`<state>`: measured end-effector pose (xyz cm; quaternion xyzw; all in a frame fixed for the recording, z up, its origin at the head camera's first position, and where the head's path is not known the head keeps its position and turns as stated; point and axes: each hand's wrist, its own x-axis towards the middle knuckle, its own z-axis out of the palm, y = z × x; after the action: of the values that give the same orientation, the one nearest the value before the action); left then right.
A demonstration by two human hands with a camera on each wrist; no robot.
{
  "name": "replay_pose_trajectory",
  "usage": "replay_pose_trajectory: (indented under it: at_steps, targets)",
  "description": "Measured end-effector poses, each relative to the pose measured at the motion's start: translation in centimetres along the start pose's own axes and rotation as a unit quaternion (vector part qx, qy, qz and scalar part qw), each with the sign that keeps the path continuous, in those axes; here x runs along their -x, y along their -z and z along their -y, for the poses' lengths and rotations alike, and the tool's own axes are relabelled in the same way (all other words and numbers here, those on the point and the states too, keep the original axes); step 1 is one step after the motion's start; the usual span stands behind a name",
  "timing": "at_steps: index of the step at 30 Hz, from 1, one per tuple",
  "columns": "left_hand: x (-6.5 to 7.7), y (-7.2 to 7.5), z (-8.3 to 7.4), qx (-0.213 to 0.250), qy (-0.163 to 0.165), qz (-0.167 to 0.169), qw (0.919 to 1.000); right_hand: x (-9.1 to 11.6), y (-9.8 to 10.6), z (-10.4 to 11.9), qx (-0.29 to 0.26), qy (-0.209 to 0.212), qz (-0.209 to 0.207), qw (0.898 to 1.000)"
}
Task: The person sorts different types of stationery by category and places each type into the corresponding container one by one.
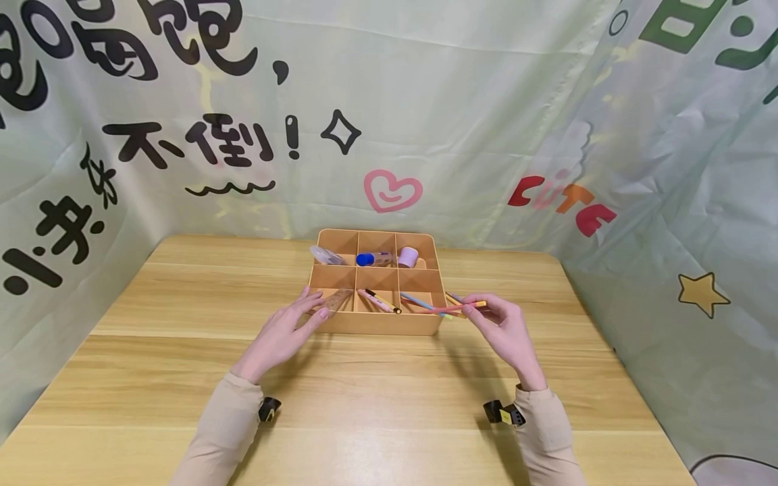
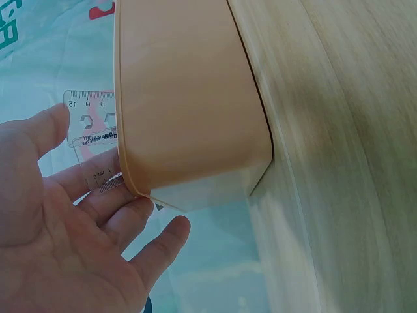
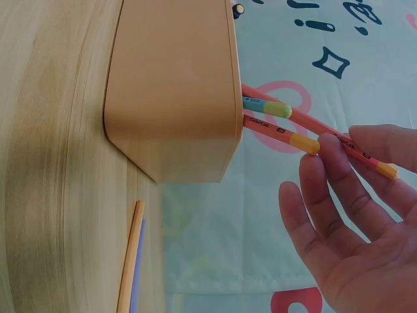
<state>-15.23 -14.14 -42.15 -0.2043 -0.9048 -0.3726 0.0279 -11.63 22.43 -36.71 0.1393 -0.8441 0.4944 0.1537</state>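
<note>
An orange compartment box [image 1: 377,325] stands on the table between the hands. My right hand [image 1: 503,331] pinches a red coloured pencil with a yellow end [image 3: 357,151] between thumb and fingers; its other part reaches into the front right compartment. Another red pencil [image 3: 277,132] and a blue one with a green end [image 3: 266,105] stick out beside it. My left hand [image 1: 284,335] is at the box's left front corner, fingers fairly straight. Its thumb touches the edge of clear rulers [image 2: 91,124], which lean out of the front left compartment.
Pens [image 1: 379,301] lie in the front middle compartment. The back row holds a clear-wrapped item [image 1: 326,256], a blue-capped tube [image 1: 367,260] and a lilac cylinder [image 1: 408,257]. An orange pencil [image 3: 131,261] and a blue one [image 3: 138,264] lie on the table [image 1: 389,405] right of the box.
</note>
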Motion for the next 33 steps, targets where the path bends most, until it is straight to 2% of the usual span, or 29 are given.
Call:
replay_pose_trajectory:
  at_steps: [6,13,19,24,33]
  targets:
    - [0.0,0.0,0.0,-0.001,0.0,0.0,1.0,0.0,0.0,0.3,0.013,0.0,0.0,1.0]
    - [0.0,0.0,0.0,0.0,-0.001,0.0,1.0,-0.1,0.0,-2.6,-0.001,0.007,-0.001,1.0]
    - [-0.1,0.0,0.0,-0.001,0.001,0.0,1.0,-0.1,0.1,-3.2,-0.005,0.01,0.0,1.0]
    - [-0.1,0.0,0.0,0.0,0.002,0.0,1.0,-0.1,0.1,-2.6,-0.001,0.004,0.003,1.0]
    - [0.0,0.0,-0.1,0.001,0.004,0.001,1.0,0.0,0.1,0.5,0.009,-0.001,0.005,1.0]
